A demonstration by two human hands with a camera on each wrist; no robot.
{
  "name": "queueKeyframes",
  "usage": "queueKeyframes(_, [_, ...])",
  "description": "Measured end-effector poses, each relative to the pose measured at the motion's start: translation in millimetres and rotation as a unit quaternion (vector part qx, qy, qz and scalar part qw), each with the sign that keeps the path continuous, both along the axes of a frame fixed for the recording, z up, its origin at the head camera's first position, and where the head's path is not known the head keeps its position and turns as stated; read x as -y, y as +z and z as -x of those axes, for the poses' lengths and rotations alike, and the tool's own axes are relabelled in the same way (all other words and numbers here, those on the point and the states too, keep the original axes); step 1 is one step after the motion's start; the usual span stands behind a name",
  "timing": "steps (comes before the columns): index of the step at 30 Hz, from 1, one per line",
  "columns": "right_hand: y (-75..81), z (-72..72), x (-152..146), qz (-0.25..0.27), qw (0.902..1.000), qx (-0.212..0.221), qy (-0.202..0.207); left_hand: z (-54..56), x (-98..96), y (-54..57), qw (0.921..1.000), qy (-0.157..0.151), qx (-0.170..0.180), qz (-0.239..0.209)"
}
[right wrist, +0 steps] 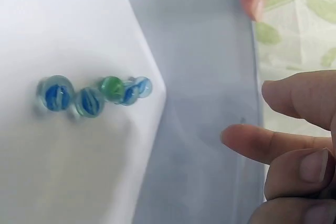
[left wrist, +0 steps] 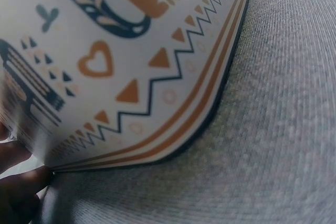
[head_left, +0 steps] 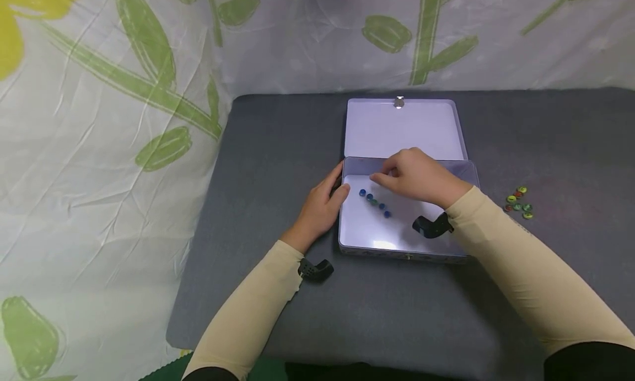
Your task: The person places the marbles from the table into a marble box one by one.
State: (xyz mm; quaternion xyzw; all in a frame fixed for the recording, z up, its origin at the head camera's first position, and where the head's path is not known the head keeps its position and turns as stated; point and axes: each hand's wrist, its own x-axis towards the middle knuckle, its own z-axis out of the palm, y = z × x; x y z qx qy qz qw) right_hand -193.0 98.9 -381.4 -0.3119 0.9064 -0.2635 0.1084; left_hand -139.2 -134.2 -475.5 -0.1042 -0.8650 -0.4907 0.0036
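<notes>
A shallow metal box (head_left: 362, 232) lies on the grey table, its hinged lid (head_left: 404, 128) laid back behind it. Inside, a short line of glass marbles (head_left: 374, 203) rests on the white floor; the right wrist view shows blue-swirled marbles (right wrist: 56, 94) and a green marble (right wrist: 112, 88) among them. My left hand (head_left: 318, 211) holds the box's left wall, thumb over the rim and fingers along the outside. Above the box hovers my right hand (head_left: 419, 174), thumb and forefinger apart with nothing between them, the other fingers curled in.
To the right of the box, several yellow, red and green marbles (head_left: 518, 203) lie in a loose cluster on the table (head_left: 278, 166). A cloth with leaf prints (head_left: 317, 44) hangs behind the table and down its left side. Patterned print (left wrist: 131, 72) covers the box's outside.
</notes>
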Motion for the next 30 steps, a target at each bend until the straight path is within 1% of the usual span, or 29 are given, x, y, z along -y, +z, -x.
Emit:
queueKeyframes(5, [9.1, -4.5, -5.9, 0.002, 0.9999, 0.005, -0.016, 0.6, -0.4, 1.3, 1.0000, 0.001, -0.003, -0.006])
queueKeyframes(10, [16.1, -10.5, -17.5, -0.007, 0.9985, 0.014, -0.053, -0.1, -0.6, 0.7, 1.0000, 0.002, -0.001, 0.001])
queueKeyframes(15, [22.6, -13.8, -34.9, -0.008, 0.9975, -0.003, -0.071, -0.6, -0.5, 1.0, 1.0000, 0.000, -0.003, -0.003])
queueKeyframes(20, [26.4, -15.6, -54.2, -0.010, 0.9960, -0.017, -0.087, -0.4, 0.2, 2.1, 1.0000, -0.001, -0.002, 0.001])
queueKeyframes(27, [28.3, -17.5, -83.4, -0.026, 0.9912, -0.017, -0.128, -1.3, -0.2, 2.4, 1.0000, 0.002, 0.005, 0.002])
queueKeyframes(30, [29.4, -18.7, -97.1, -0.030, 0.9886, -0.011, -0.147, -2.0, -0.2, 2.1, 1.0000, 0.004, 0.005, 0.000])
